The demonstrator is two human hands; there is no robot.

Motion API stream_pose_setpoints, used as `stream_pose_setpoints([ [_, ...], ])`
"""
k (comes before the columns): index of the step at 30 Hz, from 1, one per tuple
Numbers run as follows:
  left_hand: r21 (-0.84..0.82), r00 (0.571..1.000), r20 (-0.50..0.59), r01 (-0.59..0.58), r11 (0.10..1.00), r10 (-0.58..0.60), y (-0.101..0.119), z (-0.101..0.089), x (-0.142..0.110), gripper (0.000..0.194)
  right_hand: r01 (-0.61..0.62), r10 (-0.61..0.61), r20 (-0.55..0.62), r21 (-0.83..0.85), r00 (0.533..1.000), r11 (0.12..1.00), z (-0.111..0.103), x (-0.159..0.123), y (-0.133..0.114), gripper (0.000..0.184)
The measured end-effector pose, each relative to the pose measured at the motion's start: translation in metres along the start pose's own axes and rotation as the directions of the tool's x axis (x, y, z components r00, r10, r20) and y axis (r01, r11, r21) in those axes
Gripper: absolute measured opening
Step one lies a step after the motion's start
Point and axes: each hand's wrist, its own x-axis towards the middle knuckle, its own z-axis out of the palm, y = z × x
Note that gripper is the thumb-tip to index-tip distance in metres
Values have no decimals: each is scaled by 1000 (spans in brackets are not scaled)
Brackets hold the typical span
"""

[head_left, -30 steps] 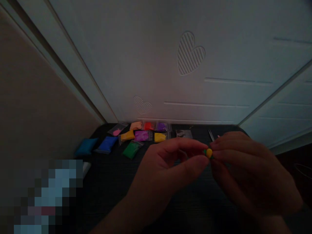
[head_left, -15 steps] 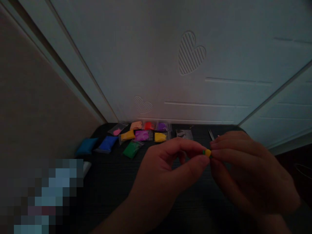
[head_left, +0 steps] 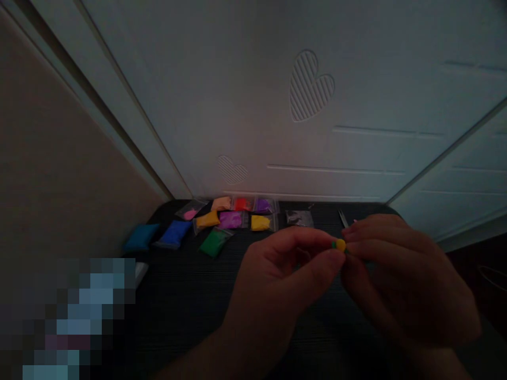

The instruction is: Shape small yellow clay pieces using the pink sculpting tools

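A tiny yellow and green clay piece (head_left: 340,245) is pinched between my two hands above the dark table. My left hand (head_left: 285,274) grips its left side with thumb and forefinger, the other fingers curled behind. From the other side, the fingertips of my right hand (head_left: 407,279) close on it. Much of the piece is covered by fingertips. Just beyond my right hand lie metal tweezers (head_left: 343,217), partly hidden behind the fingers.
Small clear bags of coloured clay lie toward the back of the dark table (head_left: 182,295), among them a green bag (head_left: 215,243), a blue bag (head_left: 174,234) and a yellow bag (head_left: 261,222). A white panel (head_left: 237,105) with embossed hearts stands behind. A blurred-out object (head_left: 87,311) sits at left.
Both hands stay closed on the clay piece. My left hand and the piece have shifted slightly to the right, while the back of my right hand has moved slightly left.
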Motion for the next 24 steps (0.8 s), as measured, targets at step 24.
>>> stream_pose_setpoints([
  [24,812,723,296,-535,235,624,13,-10,0,17,-174,197,-184,135,963,975,7,-1,-17,26],
])
